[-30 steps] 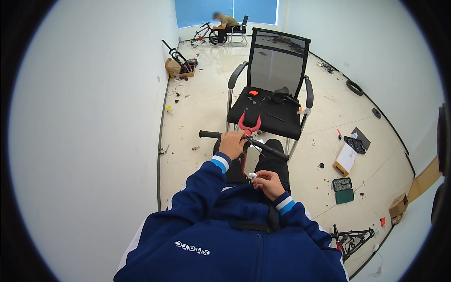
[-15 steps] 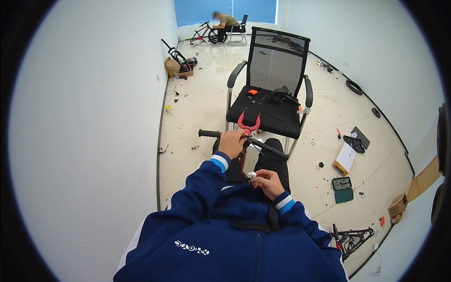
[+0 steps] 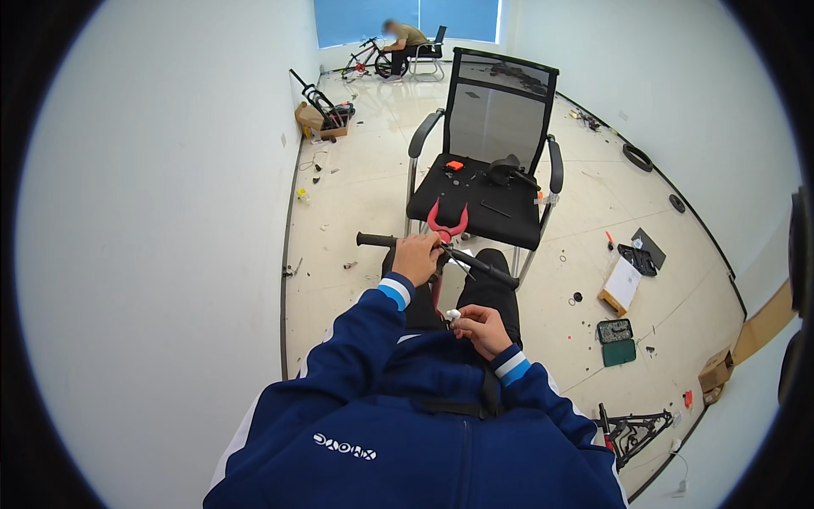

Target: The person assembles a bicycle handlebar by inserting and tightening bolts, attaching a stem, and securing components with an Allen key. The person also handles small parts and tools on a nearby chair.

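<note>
My left hand (image 3: 416, 259) is closed round the middle of a black bicycle handlebar (image 3: 483, 265), near the stem. One black grip (image 3: 376, 240) sticks out to its left. Just beyond the bar, a red bicycle fork (image 3: 449, 224) points its two prongs toward the chair. Lower down, close to my jacket, my right hand (image 3: 485, 329) pinches a small white crumpled piece (image 3: 453, 315) between thumb and fingers; whether it is tissue or plastic I cannot make out. Red frame tubing (image 3: 436, 294) runs down between my knees, partly hidden by my left hand.
Facing me is a black mesh chair (image 3: 500, 110) with a hex key (image 3: 495, 209), an orange item (image 3: 454, 165) and a black saddle (image 3: 504, 170) on its seat. Right, on the floor, lie a green case (image 3: 617, 342), a white box (image 3: 621, 285) and a black frame (image 3: 636, 434). Another person (image 3: 405, 41) sits far back.
The white piece has turned slightly in my right fingers. My left hand stays at the handlebar, and the view has shifted a little.
</note>
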`<action>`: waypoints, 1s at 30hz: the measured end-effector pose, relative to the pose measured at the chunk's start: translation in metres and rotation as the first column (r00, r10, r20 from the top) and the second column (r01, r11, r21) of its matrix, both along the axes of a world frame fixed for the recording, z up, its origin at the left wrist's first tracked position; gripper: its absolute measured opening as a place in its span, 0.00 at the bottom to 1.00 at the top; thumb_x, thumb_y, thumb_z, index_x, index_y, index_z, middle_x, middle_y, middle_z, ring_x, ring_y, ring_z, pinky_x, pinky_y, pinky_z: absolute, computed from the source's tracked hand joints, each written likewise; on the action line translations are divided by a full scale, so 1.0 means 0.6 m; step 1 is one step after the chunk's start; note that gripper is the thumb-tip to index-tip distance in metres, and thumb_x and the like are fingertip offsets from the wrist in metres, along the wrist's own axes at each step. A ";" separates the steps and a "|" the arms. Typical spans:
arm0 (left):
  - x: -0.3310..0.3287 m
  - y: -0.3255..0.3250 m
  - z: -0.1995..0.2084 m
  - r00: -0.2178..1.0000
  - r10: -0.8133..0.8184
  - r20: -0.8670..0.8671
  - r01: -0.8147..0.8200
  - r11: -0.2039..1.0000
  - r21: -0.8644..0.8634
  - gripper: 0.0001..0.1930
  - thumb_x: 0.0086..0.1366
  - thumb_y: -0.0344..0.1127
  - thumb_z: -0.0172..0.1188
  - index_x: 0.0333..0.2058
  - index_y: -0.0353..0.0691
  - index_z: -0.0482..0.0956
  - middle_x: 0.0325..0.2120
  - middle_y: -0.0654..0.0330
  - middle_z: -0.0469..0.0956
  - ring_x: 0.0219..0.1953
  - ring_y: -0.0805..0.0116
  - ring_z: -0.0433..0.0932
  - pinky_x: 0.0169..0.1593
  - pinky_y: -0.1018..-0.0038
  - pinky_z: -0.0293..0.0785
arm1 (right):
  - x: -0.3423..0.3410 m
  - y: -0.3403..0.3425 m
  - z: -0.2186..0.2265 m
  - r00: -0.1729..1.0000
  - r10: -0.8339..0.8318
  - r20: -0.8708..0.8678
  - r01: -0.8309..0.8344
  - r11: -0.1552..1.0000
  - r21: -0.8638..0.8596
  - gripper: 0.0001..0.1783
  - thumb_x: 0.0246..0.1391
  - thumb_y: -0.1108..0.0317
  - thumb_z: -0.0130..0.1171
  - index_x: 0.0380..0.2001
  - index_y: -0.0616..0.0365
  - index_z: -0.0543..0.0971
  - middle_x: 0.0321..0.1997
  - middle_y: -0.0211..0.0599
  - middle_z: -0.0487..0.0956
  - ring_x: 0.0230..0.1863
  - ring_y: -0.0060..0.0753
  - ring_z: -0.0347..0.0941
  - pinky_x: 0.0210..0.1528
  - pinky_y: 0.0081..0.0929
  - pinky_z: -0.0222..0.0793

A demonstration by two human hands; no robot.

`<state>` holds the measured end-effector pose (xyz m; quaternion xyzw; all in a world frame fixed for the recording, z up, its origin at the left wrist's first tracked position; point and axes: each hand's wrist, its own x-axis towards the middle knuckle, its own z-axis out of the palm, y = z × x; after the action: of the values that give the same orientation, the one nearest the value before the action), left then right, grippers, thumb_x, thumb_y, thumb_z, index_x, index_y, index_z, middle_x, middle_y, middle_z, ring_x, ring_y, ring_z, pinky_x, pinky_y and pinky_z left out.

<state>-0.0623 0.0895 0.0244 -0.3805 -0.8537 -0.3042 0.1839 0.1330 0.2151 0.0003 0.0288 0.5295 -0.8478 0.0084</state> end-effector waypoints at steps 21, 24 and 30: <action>0.005 0.000 0.006 1.000 0.009 0.006 -0.009 1.000 -0.009 0.06 0.60 0.36 0.60 0.35 0.44 0.75 0.30 0.60 0.80 0.39 0.54 0.77 0.44 0.57 0.66 | 0.000 0.001 -0.001 1.000 -0.002 -0.006 0.002 1.000 0.012 0.08 0.50 0.78 0.62 0.35 0.67 0.78 0.32 0.41 0.81 0.30 0.27 0.77 0.33 0.19 0.72; 0.005 -0.002 0.007 1.000 0.003 0.013 -0.003 1.000 -0.008 0.06 0.60 0.36 0.60 0.35 0.45 0.75 0.30 0.60 0.80 0.40 0.55 0.77 0.44 0.57 0.66 | -0.001 0.000 0.000 1.000 -0.001 -0.001 0.001 1.000 0.017 0.08 0.50 0.78 0.62 0.35 0.67 0.78 0.32 0.41 0.81 0.30 0.27 0.77 0.33 0.19 0.72; 0.005 -0.001 0.006 1.000 0.008 0.009 -0.008 1.000 -0.010 0.06 0.60 0.36 0.61 0.34 0.45 0.75 0.31 0.60 0.80 0.40 0.54 0.76 0.44 0.57 0.65 | -0.002 0.003 -0.006 1.000 0.002 0.000 -0.002 1.000 0.025 0.08 0.51 0.78 0.62 0.35 0.66 0.78 0.32 0.41 0.81 0.30 0.27 0.78 0.34 0.19 0.73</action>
<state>-0.0592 0.0890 0.0282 -0.3768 -0.8575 -0.3008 0.1794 0.1316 0.2169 -0.0035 0.0281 0.5400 -0.8412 0.0090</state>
